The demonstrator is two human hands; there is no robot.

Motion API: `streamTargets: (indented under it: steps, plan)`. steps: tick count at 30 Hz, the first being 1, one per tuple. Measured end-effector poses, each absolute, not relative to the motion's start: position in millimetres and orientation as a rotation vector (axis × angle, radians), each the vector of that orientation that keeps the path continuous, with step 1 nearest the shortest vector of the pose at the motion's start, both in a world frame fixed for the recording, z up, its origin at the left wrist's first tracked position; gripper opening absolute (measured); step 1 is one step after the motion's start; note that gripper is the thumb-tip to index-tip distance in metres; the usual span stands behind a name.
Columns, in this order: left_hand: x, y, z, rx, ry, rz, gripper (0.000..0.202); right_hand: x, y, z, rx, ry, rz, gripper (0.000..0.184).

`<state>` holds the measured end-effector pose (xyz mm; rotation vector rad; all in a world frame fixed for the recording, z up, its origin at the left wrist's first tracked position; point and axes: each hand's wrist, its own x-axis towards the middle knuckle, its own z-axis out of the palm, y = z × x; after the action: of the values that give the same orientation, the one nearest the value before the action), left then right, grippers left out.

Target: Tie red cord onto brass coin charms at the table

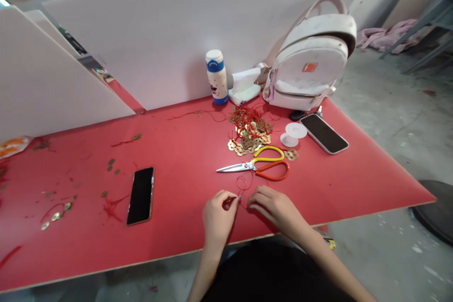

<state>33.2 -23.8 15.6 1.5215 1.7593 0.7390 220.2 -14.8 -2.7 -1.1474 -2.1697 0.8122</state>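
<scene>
Left grip (216, 214) pinches red cord (229, 202), right grip (274, 204) unclear; scissors (251, 165) lie between them and coin pile (248, 139).

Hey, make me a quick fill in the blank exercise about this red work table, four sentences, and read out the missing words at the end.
1. The silver metal-bladed scissors have one orange-red handle loop and one ____ loop.
2. The left hand pinches thin cord coloured ____.
3. In the picture, the white cylindrical bottle with blue bands stands to the ____ of the rounded white backpack.
4. Flat rectangular black-screened phones on the tabletop number ____.

Missing words: yellow; red; left; two.
</scene>
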Motion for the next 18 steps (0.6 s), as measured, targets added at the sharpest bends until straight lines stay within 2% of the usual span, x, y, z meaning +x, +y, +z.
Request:
streamTargets:
  steps: [3,8,14,18]
  plan:
    - [32.8,-25.6,14.1,1.751,1.786,0.688,0.013,215.8,-13.3,-0.5,-1.146,-2.198,0.852,0.026]
    - [23.8,-18.6,11.9,1.946,1.519,0.609,0.019,211.2,7.6,5.0,-1.054,-2.239,0.755,0.031]
    - [10.7,1.6,12.0,1.704,1.208,0.827,0.018,203.1,33.9,-0.1,-0.962,-2.066,0.971,0.028]
    - [9.0,8.7,8.7,1.460,1.250,0.971,0.015,196.7,42.9,-6.8,-0.962,-1.914,1.150,0.024]
